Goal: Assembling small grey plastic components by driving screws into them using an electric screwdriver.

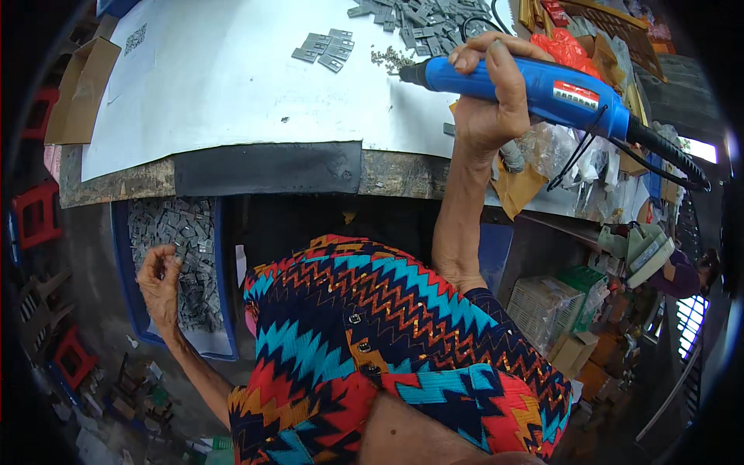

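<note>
My right hand is wrapped round a blue electric screwdriver with a black nose, held level above the white-covered table. Its tip points left, beside a small heap of tiny screws. My left hand is off the table's front edge, over a blue bin full of small grey flat parts. Its fingers are curled in toward the thumb; what they hold, if anything, is too small to make out. A group of similar grey parts lies in rows left of the screws.
A larger pile of grey parts covers the table's far side. Clear bags and a red bag crowd the right. A cardboard box sits at the left corner. The screwdriver's black cable loops at the right. Red stools stand at left.
</note>
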A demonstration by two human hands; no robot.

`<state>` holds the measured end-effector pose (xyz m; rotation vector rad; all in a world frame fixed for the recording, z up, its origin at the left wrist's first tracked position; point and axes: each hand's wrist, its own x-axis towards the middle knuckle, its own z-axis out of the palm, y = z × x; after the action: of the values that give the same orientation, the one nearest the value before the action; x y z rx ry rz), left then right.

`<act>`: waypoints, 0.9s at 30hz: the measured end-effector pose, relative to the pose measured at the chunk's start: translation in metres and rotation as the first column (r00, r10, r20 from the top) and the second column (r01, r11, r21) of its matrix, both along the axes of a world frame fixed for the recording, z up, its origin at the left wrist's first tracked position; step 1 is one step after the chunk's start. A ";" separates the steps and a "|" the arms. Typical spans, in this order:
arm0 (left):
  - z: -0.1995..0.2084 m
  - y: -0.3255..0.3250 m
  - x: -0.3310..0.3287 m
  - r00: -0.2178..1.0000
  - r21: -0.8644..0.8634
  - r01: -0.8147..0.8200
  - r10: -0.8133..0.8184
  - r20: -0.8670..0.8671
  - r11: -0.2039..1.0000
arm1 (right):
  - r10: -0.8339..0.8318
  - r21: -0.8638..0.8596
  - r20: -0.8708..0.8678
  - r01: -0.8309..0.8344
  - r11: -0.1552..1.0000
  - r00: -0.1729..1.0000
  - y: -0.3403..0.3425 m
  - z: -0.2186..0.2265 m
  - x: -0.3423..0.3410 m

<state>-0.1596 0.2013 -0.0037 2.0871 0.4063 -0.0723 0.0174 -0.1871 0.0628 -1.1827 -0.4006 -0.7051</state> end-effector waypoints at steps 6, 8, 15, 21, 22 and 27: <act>-0.044 0.030 -0.020 0.993 0.132 -0.050 0.064 -0.099 0.990 | -0.058 0.016 0.021 0.058 0.998 0.998 0.006 -0.004 0.006; -0.048 0.033 -0.021 0.994 0.155 -0.044 0.060 -0.095 0.987 | -0.078 0.038 0.001 0.078 0.996 0.997 0.006 -0.005 0.005; -0.020 0.021 -0.003 0.994 0.210 -0.016 0.039 -0.104 0.977 | -0.084 0.031 -0.009 0.084 0.996 0.996 0.003 -0.006 0.004; 0.054 -0.085 0.061 0.957 0.037 0.243 -0.246 0.157 0.969 | 0.037 0.132 0.067 -0.046 0.990 0.997 0.006 -0.002 -0.001; 0.059 -0.105 0.074 0.930 -0.019 0.320 -0.310 0.198 0.947 | 0.020 0.121 0.020 -0.023 0.992 1.000 0.004 0.001 -0.007; 0.049 -0.189 0.133 0.784 -0.087 0.513 -0.424 0.453 0.854 | 0.088 0.224 0.050 -0.097 0.970 0.995 0.010 0.011 -0.011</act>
<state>-0.0261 0.0128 0.0450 1.8827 -0.3851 0.0404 0.0064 -0.1771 0.0735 -0.9302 -0.3955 -0.6750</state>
